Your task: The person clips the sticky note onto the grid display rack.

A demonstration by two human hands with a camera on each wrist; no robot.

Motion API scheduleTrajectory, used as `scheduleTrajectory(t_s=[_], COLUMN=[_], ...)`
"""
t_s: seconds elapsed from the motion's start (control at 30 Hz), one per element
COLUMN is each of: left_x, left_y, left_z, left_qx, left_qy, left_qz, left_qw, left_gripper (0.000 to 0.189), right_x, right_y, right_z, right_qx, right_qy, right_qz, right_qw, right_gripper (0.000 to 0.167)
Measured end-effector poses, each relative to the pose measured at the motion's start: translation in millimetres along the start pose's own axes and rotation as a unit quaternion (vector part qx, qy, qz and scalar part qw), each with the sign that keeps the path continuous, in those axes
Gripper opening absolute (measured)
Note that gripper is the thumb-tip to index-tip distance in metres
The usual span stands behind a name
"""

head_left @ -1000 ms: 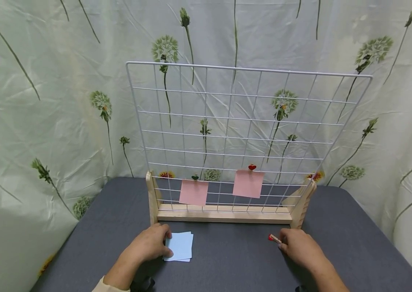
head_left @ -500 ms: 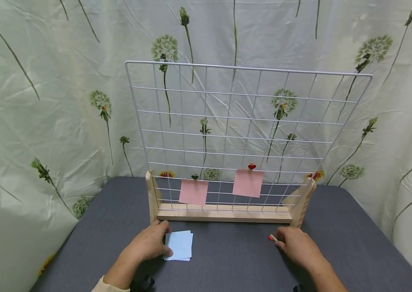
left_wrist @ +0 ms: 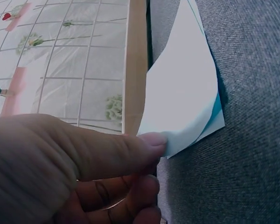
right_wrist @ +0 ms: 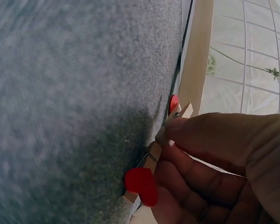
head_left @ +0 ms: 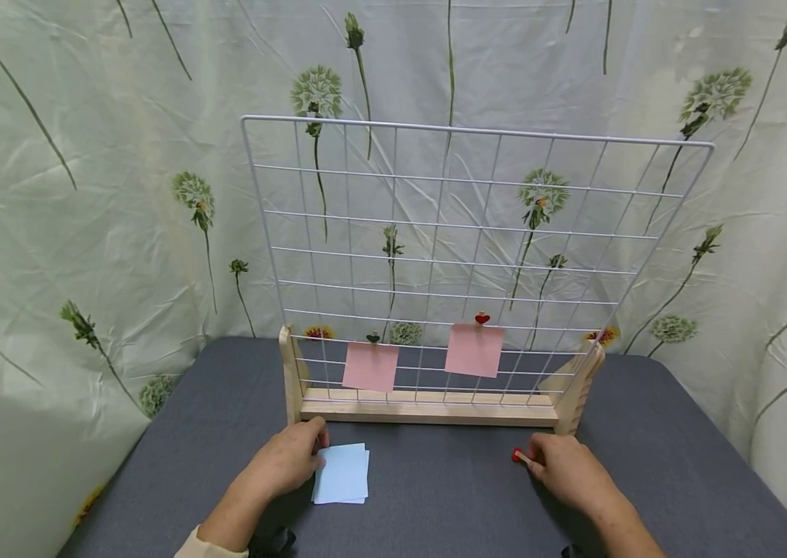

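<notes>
The sheets (head_left: 341, 474) near left are pale blue; the pegs (right_wrist: 141, 186) near right bear red hearts. Farther off, the notes (head_left: 475, 350) are pink, the left clip (head_left: 373, 338) dark green, the right clip (head_left: 482, 318) red. The curtain (head_left: 122, 93) is pale with green dandelions.

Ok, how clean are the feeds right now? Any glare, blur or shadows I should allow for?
Head view: fairly even light, soft shadows by the left hand and right hand; left wrist view: top sheet of paper washed out nearly white; right wrist view: table blurry at upper left, dark shadow beside the lower clip.
</notes>
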State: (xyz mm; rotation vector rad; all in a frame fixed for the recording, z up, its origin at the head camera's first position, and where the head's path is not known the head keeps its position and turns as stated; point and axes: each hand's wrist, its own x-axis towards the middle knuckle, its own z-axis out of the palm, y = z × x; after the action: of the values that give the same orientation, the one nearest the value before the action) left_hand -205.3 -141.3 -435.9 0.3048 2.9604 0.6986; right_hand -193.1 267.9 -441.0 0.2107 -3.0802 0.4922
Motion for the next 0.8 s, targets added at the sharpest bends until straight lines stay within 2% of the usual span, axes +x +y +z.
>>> scheduleTrajectory(t_s=[0.13, 0.3, 0.57, 0.8], left_x=[-2.2, -3.3, -2.5, -2.1], left_y=[-2.9, -4.2, -4.3, -5.9], left_z=[-0.9, -2.5, -7.5, -10.2], left_qx=[-0.011, -0.017, -0.029, -0.056], left_qy=[0.022, 0.038, 0.075, 0.082], left_qz=[0.022, 0.035, 0.067, 0.074], left_qw=[0.9994, 0.9985, 0.9945, 0.9924], left_gripper=[0.023, 0.02, 0.021, 0.02], right_x=[0.8, 0.8, 0.8, 0.8], right_y=[-1.0, -1.7, -3.0, -3.4], right_z=[-0.7, -1.8, -2.9, -2.3], right_qx=[0.0, -0.004, 0.011, 0.009], right_qy=[-0.002, -0.002, -0.02, -0.017], right_qz=[-0.004, -0.017, -0.005, -0.006], right_qw=[1.0, 0.9999, 0.9997, 0.9998], right_gripper=[0.015, 0.03, 0.024, 0.023])
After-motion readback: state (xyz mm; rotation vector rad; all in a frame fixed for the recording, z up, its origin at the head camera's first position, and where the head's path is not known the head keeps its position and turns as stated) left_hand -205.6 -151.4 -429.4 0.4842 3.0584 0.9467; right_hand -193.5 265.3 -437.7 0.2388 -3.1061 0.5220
